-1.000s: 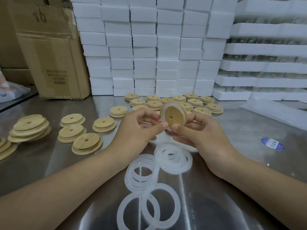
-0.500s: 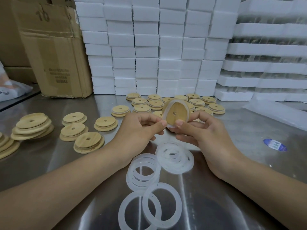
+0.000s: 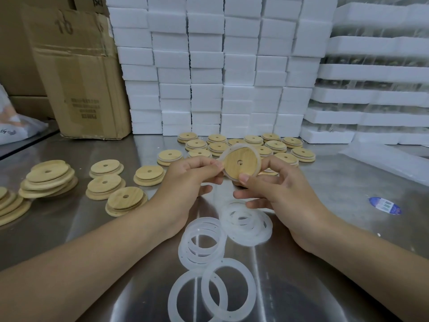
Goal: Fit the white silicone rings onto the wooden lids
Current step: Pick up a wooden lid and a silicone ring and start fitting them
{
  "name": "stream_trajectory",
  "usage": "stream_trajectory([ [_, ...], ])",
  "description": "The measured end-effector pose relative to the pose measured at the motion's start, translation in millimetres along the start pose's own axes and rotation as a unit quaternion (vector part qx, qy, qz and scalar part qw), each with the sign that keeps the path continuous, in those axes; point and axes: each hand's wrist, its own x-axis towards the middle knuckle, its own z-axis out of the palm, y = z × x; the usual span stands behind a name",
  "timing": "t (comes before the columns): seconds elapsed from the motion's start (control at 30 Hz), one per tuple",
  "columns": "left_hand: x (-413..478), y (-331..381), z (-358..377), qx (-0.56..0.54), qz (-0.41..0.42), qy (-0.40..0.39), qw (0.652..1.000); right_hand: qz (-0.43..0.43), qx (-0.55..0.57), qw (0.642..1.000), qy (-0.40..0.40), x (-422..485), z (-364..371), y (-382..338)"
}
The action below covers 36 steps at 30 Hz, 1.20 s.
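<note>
Above the steel table (image 3: 336, 263) both my hands hold one round wooden lid (image 3: 241, 162) with a centre hole, tilted on edge. A white silicone ring (image 3: 257, 168) runs around its rim. My left hand (image 3: 190, 180) pinches the lid's left edge. My right hand (image 3: 276, 189) grips its lower right, thumb on the face. Loose white rings (image 3: 247, 225) lie in overlapping piles under and in front of my hands, with two more rings (image 3: 213, 296) nearest me. Bare wooden lids (image 3: 104, 182) lie at the left. Several lids (image 3: 276, 146) sit in rows behind my hands.
White foam blocks (image 3: 209, 73) are stacked in a wall along the back, with foam trays (image 3: 376, 73) at the right. A cardboard box (image 3: 76, 73) stands at the back left. A blue sticker (image 3: 384, 204) and a plastic bag (image 3: 390, 161) lie at the right.
The lid has turned in my hands, so its face now points more toward me. My left thumb and fingers have shifted along its left edge. The hands stay in the same place.
</note>
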Motion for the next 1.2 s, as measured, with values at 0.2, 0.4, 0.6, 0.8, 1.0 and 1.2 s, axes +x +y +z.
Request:
stream_trajectory([
  [0.2, -2.2, -0.5, 2.4, 0.049, 0.038, 0.000, 0.998, 0.001, -0.011, 1.000, -0.007, -1.5, -6.1, 4.5],
  [0.4, -0.1, -3.5, 0.5, 0.057, 0.065, 0.012, 0.996, -0.010, -0.034, 0.999, -0.014, -1.0, -5.6, 7.7],
  [0.6, 1.5, -6.1, 2.6, 0.060, 0.083, 0.039, 0.994, -0.011, -0.009, 1.000, -0.013, -1.6, -4.4, 6.6],
  [0.8, 0.1, -2.3, 2.7, 0.036, 0.058, 0.028, 0.997, -0.012, -0.023, 0.999, -0.039, -0.7, -6.2, 5.6],
  [1.0, -0.4, 0.7, 0.6, -0.015, 0.012, 0.030, 0.999, -0.028, -0.081, 0.994, -0.064, 2.4, -4.8, 4.3],
  [1.2, -1.4, -1.0, 0.9, 0.034, 0.046, 0.013, 0.998, -0.041, -0.101, 0.992, -0.061, 2.3, -6.7, 8.8],
])
